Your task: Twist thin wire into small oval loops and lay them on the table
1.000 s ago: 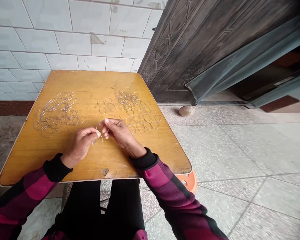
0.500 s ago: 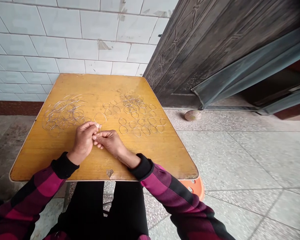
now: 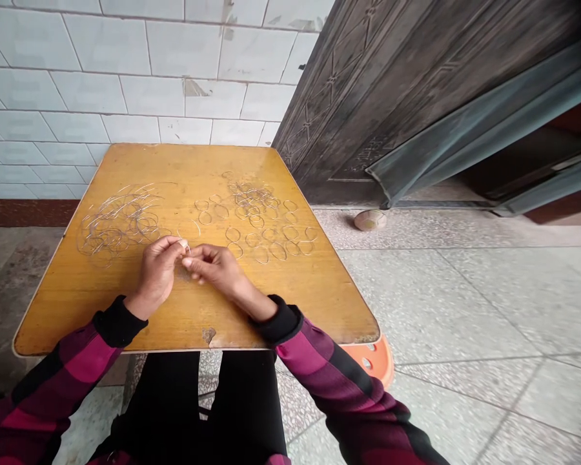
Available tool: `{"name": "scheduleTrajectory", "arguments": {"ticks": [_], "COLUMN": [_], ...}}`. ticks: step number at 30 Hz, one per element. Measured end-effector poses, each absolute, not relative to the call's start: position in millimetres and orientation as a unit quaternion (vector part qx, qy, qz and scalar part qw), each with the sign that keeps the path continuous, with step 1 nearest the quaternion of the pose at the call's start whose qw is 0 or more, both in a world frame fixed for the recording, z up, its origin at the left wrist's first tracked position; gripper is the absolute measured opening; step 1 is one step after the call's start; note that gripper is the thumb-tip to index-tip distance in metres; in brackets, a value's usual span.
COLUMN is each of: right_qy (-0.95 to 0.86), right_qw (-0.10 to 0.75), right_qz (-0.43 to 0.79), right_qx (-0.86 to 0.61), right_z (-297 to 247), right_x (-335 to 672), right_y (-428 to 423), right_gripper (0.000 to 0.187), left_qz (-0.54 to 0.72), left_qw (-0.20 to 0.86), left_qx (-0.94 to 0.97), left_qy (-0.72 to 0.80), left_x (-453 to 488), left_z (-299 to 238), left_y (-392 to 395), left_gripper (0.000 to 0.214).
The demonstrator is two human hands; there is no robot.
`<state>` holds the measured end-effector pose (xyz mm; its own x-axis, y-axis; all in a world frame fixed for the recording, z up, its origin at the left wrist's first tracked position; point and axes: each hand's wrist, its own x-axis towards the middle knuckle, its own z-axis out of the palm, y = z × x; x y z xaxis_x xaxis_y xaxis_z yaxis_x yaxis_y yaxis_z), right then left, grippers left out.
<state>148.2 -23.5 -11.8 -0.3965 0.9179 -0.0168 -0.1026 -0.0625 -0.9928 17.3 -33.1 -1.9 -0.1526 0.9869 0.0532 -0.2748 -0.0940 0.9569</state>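
Observation:
Between my hands is a thin wire point(image 3: 197, 227), bent into a curve that rises above my fingertips. My left hand point(image 3: 161, 268) is closed and pinches it with thumb and forefinger. Close beside it, my right hand point(image 3: 215, 265) is also closed, its thumb and forefinger pinching the wire near the left fingertips. To the left lies a tangled pile of loose curved wires point(image 3: 121, 223). Several wire figure-eights point(image 3: 278, 250) lie flat on the right, with a denser heap of wire loops point(image 3: 252, 197) behind them.
The yellow wooden table point(image 3: 126, 329) has a chipped front edge and stands by a white tiled wall point(image 3: 184, 48). An orange stool point(image 3: 375, 361) shows under its right corner. A worn ball point(image 3: 369, 220) lies on the floor near the dark carved door point(image 3: 348, 116).
My right hand has drawn slightly away from my left, opening a small gap between them. The wire's curve has turned a little. The whole view has shifted slightly.

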Motion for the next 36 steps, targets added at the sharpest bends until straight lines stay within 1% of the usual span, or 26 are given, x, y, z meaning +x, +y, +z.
{"name": "scheduleTrajectory", "arguments": {"ticks": [3,5,14,18,23,27,31,36], "right_qy": [-0.517,-0.511,-0.476,-0.495,-0.545,-0.57,-0.601,-0.612], "right_qw": [0.473,0.478,0.46,0.438,0.406,0.384,0.356,0.337], "right_qz": [0.604,0.604,0.636,0.623,0.595,0.578,0.553,0.547], "right_qx": [-0.378,-0.382,-0.397,-0.419,-0.428,-0.44,-0.454,-0.462], "right_z": [-2.3,-0.1,-5.5,-4.4,-1.6,0.1,0.6,1.7], "right_x": [159.0,162.5,171.0,177.3,182.0,183.0,183.1,183.9], "right_y": [-17.9,-15.2,-6.3,-3.5,-4.3,-5.2,-6.3,-7.4], "right_gripper": [0.037,0.036,0.038,0.038,0.04,0.042,0.044,0.044], "left_qz": [0.595,0.565,0.503,0.48,0.408,0.368,0.371,0.388], "left_qw": [0.5,0.518,0.583,0.57,0.536,0.57,0.625,0.621], "left_qx": [0.444,0.46,0.455,0.483,0.564,0.555,0.515,0.513], "left_qy": [0.446,0.448,0.447,0.459,0.476,0.482,0.455,0.448], "left_x": [14.3,14.0,10.5,3.8,-1.8,-4.5,-3.9,-2.5], "left_z": [-8.6,-10.5,-1.9,-3.1,-4.5,-2.0,2.8,5.0], "left_y": [-32.2,-34.0,-38.7,-36.5,-35.2,-35.6,-36.0,-36.2], "left_gripper": [0.014,0.014,0.018,0.019,0.015,0.019,0.018,0.023]}}
